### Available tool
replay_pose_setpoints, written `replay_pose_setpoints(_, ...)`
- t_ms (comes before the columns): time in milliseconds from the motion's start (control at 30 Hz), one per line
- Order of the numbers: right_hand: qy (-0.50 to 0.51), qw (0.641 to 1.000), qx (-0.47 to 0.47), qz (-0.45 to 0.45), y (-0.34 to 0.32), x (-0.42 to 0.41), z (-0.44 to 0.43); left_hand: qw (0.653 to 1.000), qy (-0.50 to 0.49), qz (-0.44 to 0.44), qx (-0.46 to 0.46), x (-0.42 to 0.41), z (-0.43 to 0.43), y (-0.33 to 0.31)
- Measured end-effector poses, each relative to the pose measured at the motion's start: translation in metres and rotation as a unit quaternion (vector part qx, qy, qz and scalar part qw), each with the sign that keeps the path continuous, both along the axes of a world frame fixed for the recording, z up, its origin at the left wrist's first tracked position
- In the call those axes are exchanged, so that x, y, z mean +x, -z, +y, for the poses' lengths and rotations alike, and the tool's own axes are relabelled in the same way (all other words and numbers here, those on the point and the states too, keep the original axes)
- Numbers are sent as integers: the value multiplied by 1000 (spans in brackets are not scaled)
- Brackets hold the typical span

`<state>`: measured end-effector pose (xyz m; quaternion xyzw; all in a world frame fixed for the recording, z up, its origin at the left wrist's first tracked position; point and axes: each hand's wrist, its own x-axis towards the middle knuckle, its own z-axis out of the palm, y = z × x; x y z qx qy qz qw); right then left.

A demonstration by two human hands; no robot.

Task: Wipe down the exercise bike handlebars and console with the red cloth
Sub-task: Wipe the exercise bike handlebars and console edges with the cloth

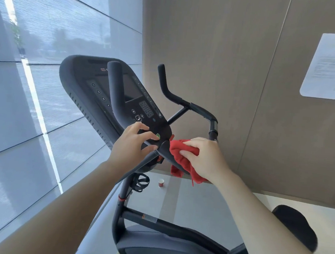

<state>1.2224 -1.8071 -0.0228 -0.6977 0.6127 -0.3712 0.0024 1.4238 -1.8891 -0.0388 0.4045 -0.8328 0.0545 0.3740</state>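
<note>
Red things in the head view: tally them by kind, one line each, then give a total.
Red cloth, bunched in the right hand: 1
Red paper cup on the floor: 1
Red band around the bike's upright post: 1
Red button at the console edge, partly hidden by the cloth: 1
Total: 4

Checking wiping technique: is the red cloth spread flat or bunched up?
Bunched. The right hand grips the cloth in a wad against the console's lower edge, with loose ends hanging below.
</note>
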Motion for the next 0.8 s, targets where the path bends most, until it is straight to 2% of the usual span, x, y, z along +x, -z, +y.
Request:
replay_pose_setpoints(200,3,999,31,-11,-13,25,-12,1000,10,19,-5,0,-1,2)
replay_pose_setpoints(433,40,998,-46,-25,21,2,22,999,34,-6,-3,9,-4,2)
replay_pose_setpoints(567,19,993,-112,32,23,30,12,998,48,-33,-5,16,-8,-1)
replay_pose_setpoints(633,10,992,-116,53,20,48,2,998,54,-42,-4,19,-11,-2)
replay_pose_setpoints(800,43,982,-156,92,40,50,-3,997,60,-46,-21,23,-14,2)
